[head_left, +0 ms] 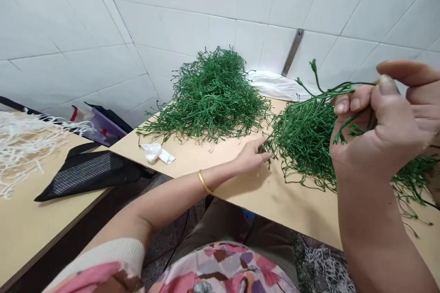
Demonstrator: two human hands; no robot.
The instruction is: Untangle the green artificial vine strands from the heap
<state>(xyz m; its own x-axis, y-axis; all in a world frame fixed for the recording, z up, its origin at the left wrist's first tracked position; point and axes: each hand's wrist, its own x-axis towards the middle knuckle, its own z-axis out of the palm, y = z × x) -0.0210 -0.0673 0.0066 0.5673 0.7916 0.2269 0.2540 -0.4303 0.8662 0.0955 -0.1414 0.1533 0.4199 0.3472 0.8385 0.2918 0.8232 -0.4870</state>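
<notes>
My right hand (388, 119) was closed in a firm pinch, with the thumb pressed against the fingers around the stems of a green wiry sprig (343, 87). The sprig's long axis ran almost level, pointing from my fingers toward 10 o'clock and ending in an upturned bud (312, 65). Below it, at 3 o'clock, spread a loose green pile (302, 146) on the pale wooden surface (275, 210). My right forearm rose steeply from 5 o'clock.

My left hand (252, 155) held nothing. It lay low and relaxed, reaching in from 7 o'clock, and its fingertips (264, 155) met the near edge of the pile. A gold bangle (205, 182) circled my left wrist.

A larger green mound (206, 96) sat at 12 o'clock, apart from the pile, with a crumpled white tissue (156, 152) just in front of it. White wall tiles (172, 23) rose behind. At 9 o'clock, a second surface (34, 238) carried white stringy fibres (24, 146) and a black mesh bag (89, 174).
</notes>
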